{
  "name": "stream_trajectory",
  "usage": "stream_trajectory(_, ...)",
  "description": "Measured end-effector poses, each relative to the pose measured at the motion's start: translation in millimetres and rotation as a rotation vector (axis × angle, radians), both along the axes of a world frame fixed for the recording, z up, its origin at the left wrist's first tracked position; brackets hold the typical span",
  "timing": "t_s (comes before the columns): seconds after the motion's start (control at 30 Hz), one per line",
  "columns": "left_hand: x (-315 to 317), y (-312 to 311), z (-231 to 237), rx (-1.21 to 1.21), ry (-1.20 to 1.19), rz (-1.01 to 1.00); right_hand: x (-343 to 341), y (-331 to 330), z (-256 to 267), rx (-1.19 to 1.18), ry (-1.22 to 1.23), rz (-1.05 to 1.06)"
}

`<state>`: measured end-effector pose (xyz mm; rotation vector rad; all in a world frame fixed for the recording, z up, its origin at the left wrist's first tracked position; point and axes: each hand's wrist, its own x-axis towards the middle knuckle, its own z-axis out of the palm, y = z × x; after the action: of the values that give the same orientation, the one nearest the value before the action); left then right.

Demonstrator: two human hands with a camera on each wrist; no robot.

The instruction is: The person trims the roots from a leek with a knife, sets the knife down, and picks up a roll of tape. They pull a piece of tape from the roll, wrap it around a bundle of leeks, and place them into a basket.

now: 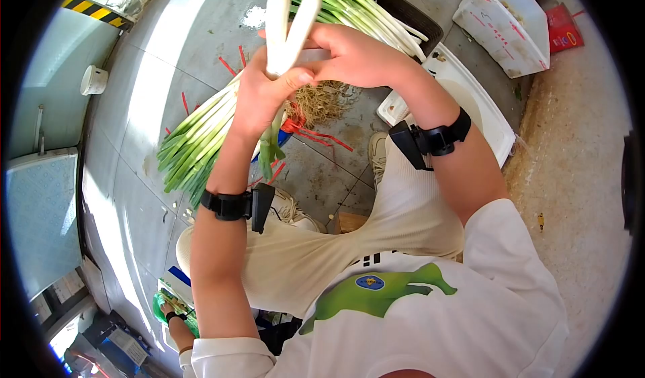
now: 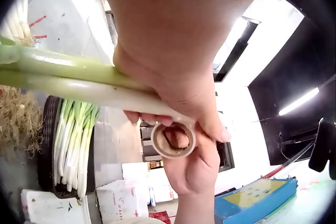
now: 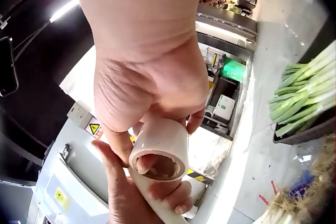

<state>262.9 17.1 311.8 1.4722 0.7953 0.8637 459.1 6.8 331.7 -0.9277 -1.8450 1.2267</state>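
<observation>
My left hand (image 1: 255,99) grips two green onion stalks (image 1: 299,29), their thick white ends pointing up and away, side by side. Beside it my right hand (image 1: 356,52) comes in from the right, close to the stalks. In the right wrist view it holds a roll of tape (image 3: 161,133) against the white shafts, a fingertip showing inside the hollow core. The left wrist view shows the ring of the roll (image 2: 156,144) end-on, just below the stalks. From the head, the hands and stalks hide the roll.
A bundle of green onions (image 1: 201,123) lies on the floor at left, its roots (image 1: 321,103) and red ties (image 1: 329,138) beneath my hands. More fill a dark crate (image 1: 426,23) at the top. A white tray (image 1: 494,126) and foam box (image 1: 500,32) stand right.
</observation>
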Motion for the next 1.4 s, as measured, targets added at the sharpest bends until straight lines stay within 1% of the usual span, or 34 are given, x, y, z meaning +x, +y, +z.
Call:
stream_trajectory(0.03, -1, 1, 2, -0.064, -0.034, -0.135, 1, -1, 4, 0.001, 0.000, 0.001)
stream_trajectory(0.07, -6, 6, 1, -0.118, 0.030, -0.214, 3, -2, 10, -0.048, -0.025, 0.053)
stream_trajectory(0.1, -6, 4, 2, -0.117, 0.029, -0.212, 2, -4, 14, -0.096, -0.050, 0.106)
stream_trajectory(0.13, -5, 0, 4, -0.100, -0.033, -0.223, 1, -6, 15, -0.152, 0.004, 0.082)
stream_trajectory(0.17, -3, -3, 5, -0.082, -0.094, -0.234, 1, -5, 14, -0.151, 0.003, 0.083)
stream_trajectory(0.2, -1, -3, 2, -0.081, -0.095, -0.233, 2, -2, 10, -0.145, -0.004, 0.043)
stream_trajectory(0.27, 3, -4, -11, -0.030, -0.165, -0.113, 2, 0, 5, -0.139, -0.010, 0.002)
stream_trajectory(0.3, 5, -6, -15, -0.030, -0.166, -0.114, 0, 1, 4, -0.072, 0.006, -0.083)
stream_trajectory(0.33, 7, -7, -18, 0.124, -0.028, -0.031, -2, 2, 3, -0.004, 0.022, -0.167)
stream_trajectory(0.37, 9, -9, -22, 0.278, 0.110, 0.054, -5, 2, -1, -0.003, 0.022, -0.167)
stream_trajectory(0.4, 13, -16, -15, 0.341, 0.109, 0.082, -10, 2, -4, 0.044, 0.068, -0.194)
stream_trajectory(0.43, 14, -15, -19, 0.343, 0.108, 0.083, -13, 2, -6, 0.090, 0.113, -0.220)
stream_trajectory(0.47, 15, -13, -25, 0.365, 0.043, 0.099, -15, 1, -7, 0.163, 0.104, -0.260)
stream_trajectory(0.5, 16, -13, -26, 0.387, -0.022, 0.114, -16, -2, -2, 0.164, 0.104, -0.259)
stream_trajectory(0.53, 15, -13, -27, 0.387, -0.022, 0.114, -16, -4, 4, 0.017, 0.091, -0.235)
stream_trajectory(0.57, 14, -13, -27, 0.314, -0.027, 0.094, -15, -5, 8, -0.130, 0.080, -0.212)
stream_trajectory(0.6, 13, -13, -27, 0.240, -0.031, 0.074, -13, -3, 5, -0.131, 0.081, -0.213)
stream_trajectory(0.63, 11, -13, -26, 0.240, -0.030, 0.073, -11, 0, 0, -0.167, 0.116, -0.172)
stream_trajectory(0.7, 10, -13, -24, 0.198, -0.052, 0.153, -7, 0, -2, -0.202, 0.151, -0.130)
stream_trajectory(0.73, 9, -13, -23, 0.198, -0.052, 0.153, -6, -1, -2, -0.194, 0.222, -0.068)
stream_trajectory(0.77, 8, -14, -21, 0.148, -0.121, 0.150, -5, -2, -1, -0.186, 0.292, -0.006)
stream_trajectory(0.8, 8, -14, -19, 0.099, -0.191, 0.147, -2, -2, -1, -0.205, 0.294, 0.044)
stream_trajectory(0.83, 7, -12, -19, 0.097, -0.190, 0.146, 1, -2, 0, -0.207, 0.295, 0.043)
stream_trajectory(0.9, 3, -10, -18, 0.173, -0.048, 0.156, 9, -2, 7, -0.132, 0.071, 0.052)
stream_trajectory(0.93, 2, -9, -16, 0.172, -0.046, 0.154, 10, -5, 11, -0.133, 0.072, 0.050)
stream_trajectory(1.0, 2, -9, -13, 0.053, -0.036, 0.162, 11, -12, 19, -0.018, -0.178, -0.059)
stream_trajectory(1.03, 2, -9, -12, 0.052, -0.035, 0.160, 12, -12, 17, -0.020, -0.177, -0.062)
stream_trajectory(1.1, 5, -10, -12, 0.145, 0.143, 0.246, 9, -11, 14, 0.116, -0.381, -0.186)
stream_trajectory(1.13, 6, -9, -12, 0.144, 0.144, 0.241, 8, -11, 14, 0.113, -0.380, -0.191)
stream_trajectory(1.2, 7, -8, -13, 0.042, -0.016, 0.203, 6, -12, 15, 0.142, -0.485, -0.313)
stream_trajectory(1.23, 10, -9, -12, 0.040, -0.014, 0.198, 7, -13, 15, 0.139, -0.484, -0.317)
stream_trajectory(1.3, 14, -11, -10, 0.013, -0.143, 0.199, 8, -12, 15, 0.194, -0.450, -0.320)
stream_trajectory(1.37, 15, -11, -5, 0.016, -0.104, 0.215, 8, -11, 19, 0.187, -0.478, -0.317)
stream_trajectory(1.4, 13, -10, -3, 0.015, -0.023, 0.217, 8, -11, 20, 0.182, -0.507, -0.310)
